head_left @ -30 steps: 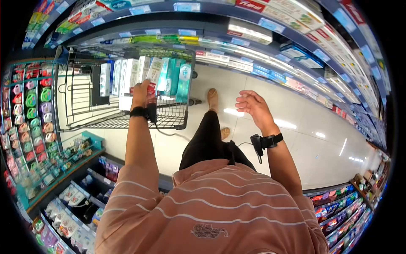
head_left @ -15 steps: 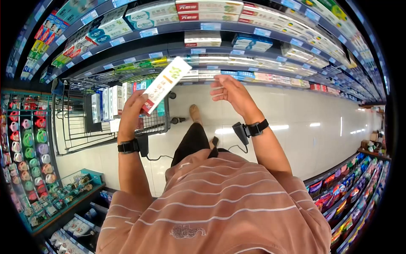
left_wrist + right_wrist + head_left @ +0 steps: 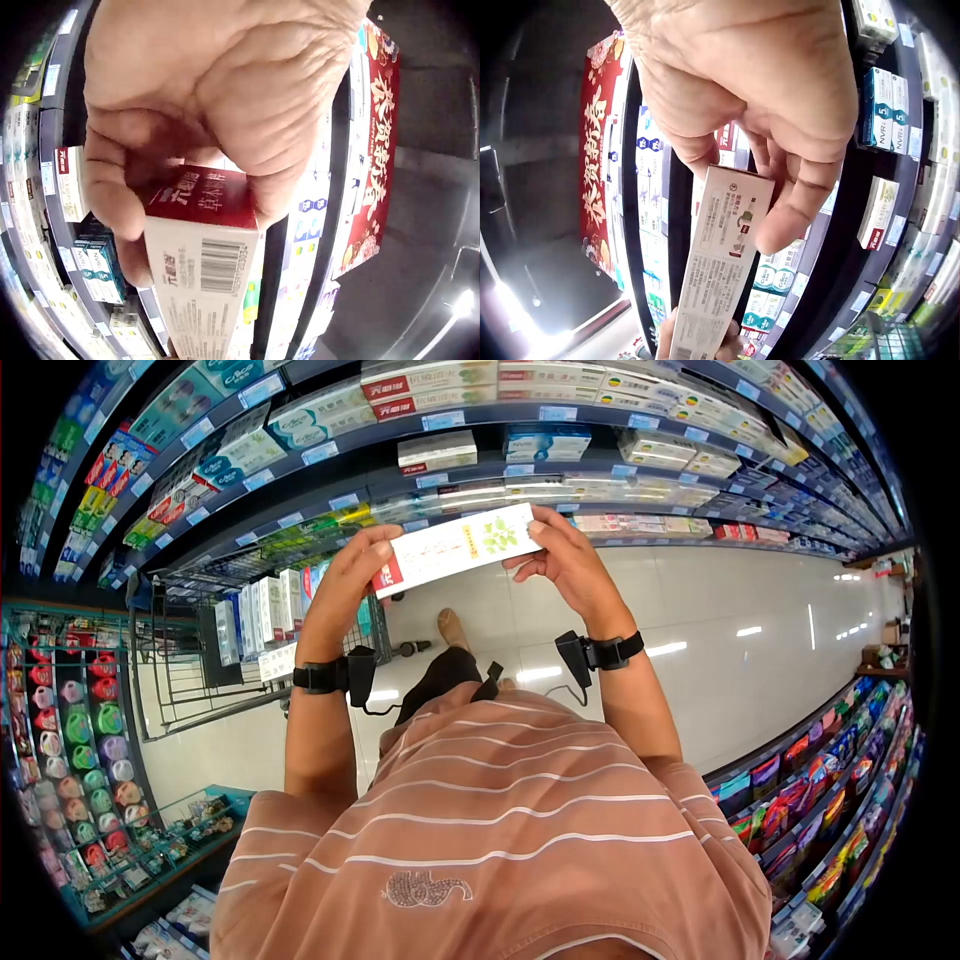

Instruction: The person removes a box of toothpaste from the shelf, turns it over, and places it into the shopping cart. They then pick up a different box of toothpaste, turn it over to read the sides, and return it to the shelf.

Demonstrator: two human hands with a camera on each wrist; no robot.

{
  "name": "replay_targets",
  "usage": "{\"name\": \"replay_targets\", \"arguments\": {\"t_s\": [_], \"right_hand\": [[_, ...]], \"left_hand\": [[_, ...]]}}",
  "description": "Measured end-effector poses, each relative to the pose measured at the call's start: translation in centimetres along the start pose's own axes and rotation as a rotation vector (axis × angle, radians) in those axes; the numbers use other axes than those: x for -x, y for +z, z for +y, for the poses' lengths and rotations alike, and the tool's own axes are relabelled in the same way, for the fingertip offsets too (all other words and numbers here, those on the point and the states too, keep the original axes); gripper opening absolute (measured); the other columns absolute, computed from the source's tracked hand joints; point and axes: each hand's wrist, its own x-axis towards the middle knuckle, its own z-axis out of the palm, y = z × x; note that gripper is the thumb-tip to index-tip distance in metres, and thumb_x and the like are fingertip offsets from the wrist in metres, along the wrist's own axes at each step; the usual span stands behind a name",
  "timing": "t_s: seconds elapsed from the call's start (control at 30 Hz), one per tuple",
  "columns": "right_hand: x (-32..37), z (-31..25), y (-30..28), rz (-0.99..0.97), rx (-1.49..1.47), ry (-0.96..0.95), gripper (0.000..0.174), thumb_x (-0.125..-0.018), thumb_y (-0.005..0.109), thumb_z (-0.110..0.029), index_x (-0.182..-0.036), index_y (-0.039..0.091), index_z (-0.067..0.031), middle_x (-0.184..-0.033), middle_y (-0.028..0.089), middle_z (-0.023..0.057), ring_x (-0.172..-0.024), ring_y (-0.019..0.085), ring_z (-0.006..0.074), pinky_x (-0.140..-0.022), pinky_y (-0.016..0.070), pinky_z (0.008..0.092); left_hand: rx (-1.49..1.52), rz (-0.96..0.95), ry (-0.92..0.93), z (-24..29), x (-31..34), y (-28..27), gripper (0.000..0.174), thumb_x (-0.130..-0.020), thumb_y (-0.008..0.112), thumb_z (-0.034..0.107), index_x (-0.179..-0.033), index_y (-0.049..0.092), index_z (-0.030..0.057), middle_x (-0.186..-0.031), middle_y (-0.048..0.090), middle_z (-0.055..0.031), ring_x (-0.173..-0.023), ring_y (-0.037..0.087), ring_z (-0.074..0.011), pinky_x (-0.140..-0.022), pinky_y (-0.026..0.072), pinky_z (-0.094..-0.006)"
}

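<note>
A long white toothpaste box (image 3: 445,552) with a red end and a green leaf print is held level in front of the chest. My left hand (image 3: 338,592) grips its red end, thumb on the upper face. At the leaf-printed end, my right hand (image 3: 578,572) pinches it between thumb and fingers. In the left wrist view, fingers curl round the red end, and a barcode shows on the box's side (image 3: 199,277). Small print covers the box side (image 3: 716,262) in the right wrist view, with the left fingers at the far end.
A wire shopping cart (image 3: 190,705) holding several upright boxes stands at the left. Shelves of toothpaste boxes (image 3: 430,380) run across the front. Bottles hang on a rack (image 3: 75,760) at far left. Colourful packs line a shelf (image 3: 800,810) at the right, beyond the tiled floor (image 3: 700,630).
My left hand has lifted the toothpaste box out of the cart and brought it to the middle, turning it nearly level. The right hand has come in and taken its other end.
</note>
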Motion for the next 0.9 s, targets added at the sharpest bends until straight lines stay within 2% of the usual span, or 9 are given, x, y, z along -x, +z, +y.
{"name": "replay_targets", "arguments": {"t_s": [0.1,0.13,0.27,0.77,0.9], "right_hand": [[1.0,0.1,-0.8,0.06,-0.086,-0.043,0.052,-0.101,0.056,-0.026,-0.142,0.042,0.0021,-0.113,0.065,0.0162,-0.089,0.072,0.0266,-0.074,0.0591,0.0353],[1.2,0.2,-1.1,0.072,-0.103,-0.044,0.051,-0.101,0.056,-0.026,-0.141,0.042,0.0021,-0.113,0.066,0.0162,-0.089,0.072,0.0267,-0.074,0.0593,0.0353],[2.0,0.1,-1.5,0.106,-0.122,-0.032,0.049,-0.101,0.055,-0.027,-0.139,0.043,0.002,-0.111,0.066,0.0164,-0.089,0.072,0.0265,-0.075,0.0595,0.0353],[2.0,1.3,-1.5,0.067,-0.131,-0.019,0.045,-0.101,0.059,-0.034,-0.129,0.047,-0.0018,-0.108,0.066,0.0146,-0.087,0.072,0.0255,-0.071,0.0597,0.0338],[2.1,1.6,-1.6,0.023,-0.135,0.0,0.046,-0.099,0.063,-0.03,-0.13,0.045,-0.0025,-0.108,0.066,0.0152,-0.09,0.072,0.0265,-0.074,0.0609,0.0344]], "left_hand": [[0.159,0.015,0.079,-0.2,-0.9,0.6,0.046,-0.104,0.046,0.034,-0.133,0.054,-0.0009,-0.107,0.068,-0.0098,-0.088,0.068,-0.0157,-0.066,0.0516,-0.0251],[0.282,0.002,0.088,-0.1,-0.9,1.0,0.046,-0.105,0.046,0.03,-0.137,0.049,-0.0023,-0.113,0.067,-0.0124,-0.091,0.067,-0.0181,-0.067,0.054,-0.0278],[0.313,0.024,0.118,-0.5,-0.8,2.0,0.046,-0.104,0.05,0.024,-0.141,0.046,-0.0031,-0.12,0.065,-0.0144,-0.097,0.066,-0.0193,-0.069,0.0562,-0.0298],[0.322,0.122,0.158,-1.1,-0.9,2.4,0.044,-0.107,0.045,0.028,-0.142,0.047,0.0002,-0.118,0.065,-0.011,-0.093,0.064,-0.0157,-0.072,0.0544,-0.0275],[0.307,0.157,0.135,-1.3,-1.5,2.1,0.044,-0.107,0.045,0.03,-0.139,0.05,0.0006,-0.113,0.065,-0.0097,-0.091,0.063,-0.0143,-0.072,0.0544,-0.0279]]}}
